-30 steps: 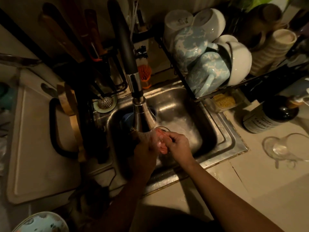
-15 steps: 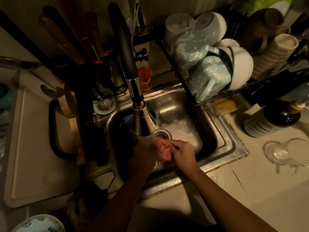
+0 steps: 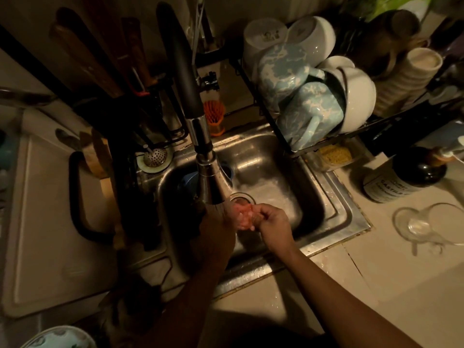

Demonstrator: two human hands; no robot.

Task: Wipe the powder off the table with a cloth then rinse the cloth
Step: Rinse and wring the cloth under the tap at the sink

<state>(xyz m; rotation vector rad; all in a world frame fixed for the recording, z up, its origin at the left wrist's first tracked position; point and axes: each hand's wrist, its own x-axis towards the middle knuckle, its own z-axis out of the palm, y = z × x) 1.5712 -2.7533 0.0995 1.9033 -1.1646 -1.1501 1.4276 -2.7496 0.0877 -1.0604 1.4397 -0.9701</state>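
Both hands are over the stainless steel sink (image 3: 324, 197), squeezing a small wet pink cloth (image 3: 242, 214) right under the chrome pull-down faucet head (image 3: 212, 182). Left hand (image 3: 216, 227) and right hand (image 3: 272, 222) both grip it. Blue marbled mugs (image 3: 298, 101) sit in the black dish rack (image 3: 376, 121) behind.

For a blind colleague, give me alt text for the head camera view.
The left hand and right hand hold a pink cloth under the running faucet, over a steel sink. A dish rack of mugs and bowls sits at the sink's back right.
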